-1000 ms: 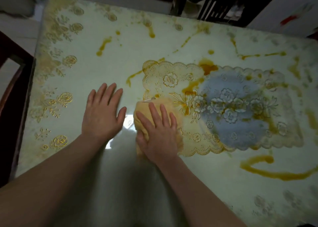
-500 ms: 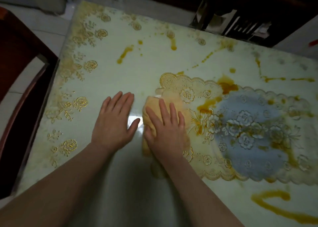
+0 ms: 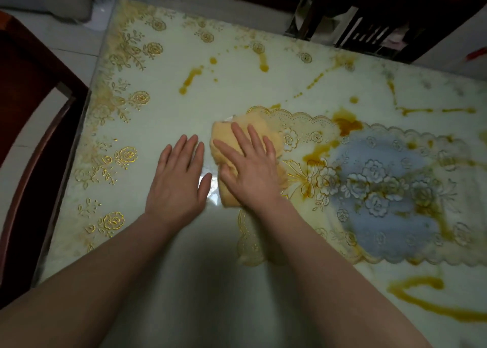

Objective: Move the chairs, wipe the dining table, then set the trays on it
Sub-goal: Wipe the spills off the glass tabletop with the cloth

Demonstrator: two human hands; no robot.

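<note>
Head view, compared with half a second ago: your cloth has slid up and to the right, further onto the lace mat, and your camera has tipped so more of the far table edge shows. At the left edge of the frame the dark chair (image 3: 31, 126) is cut off, only part of its frame visible beside the dining table (image 3: 163, 105). Left of centre, your left hand (image 3: 179, 184) lies flat on the tabletop, fingers together, thumb out, holding nothing. Just right of it, your right hand (image 3: 247, 168) presses palm down on the yellow cloth (image 3: 224, 142), fingers spread; the hand hides most of the cloth. Further right, the lace mat (image 3: 382, 184) carries brown spills (image 3: 345, 123), its lower edge blurred. Upper right, dark furniture is too dim to make out.
</note>
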